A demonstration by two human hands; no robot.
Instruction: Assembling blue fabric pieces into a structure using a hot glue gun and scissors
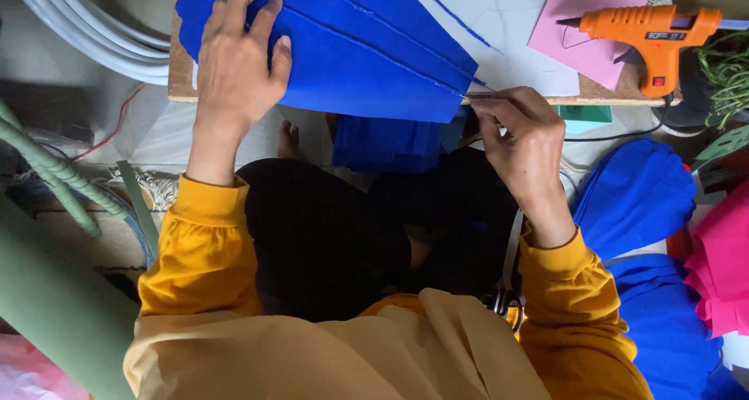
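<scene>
Blue paper petal shapes (367,49) lie fanned and overlapping on a wooden board (181,80). My left hand (238,61) rests flat on the wide left end of the blue paper, fingers spread. My right hand (519,135) pinches the narrow pointed end of the blue sheets at the board's front edge, fingers closed on the tip. Under the board's edge hangs a folded piece of blue paper (382,143). My sleeves are yellow and my legs are in black.
An orange glue gun (651,37) lies on a pink sheet (589,22) at the board's right end. Blue cut paper stacks (644,201) and pink paper (722,263) lie at right. Green paper rolls (47,299) and white tubing (86,26) at left. Scissors (499,299) by my lap.
</scene>
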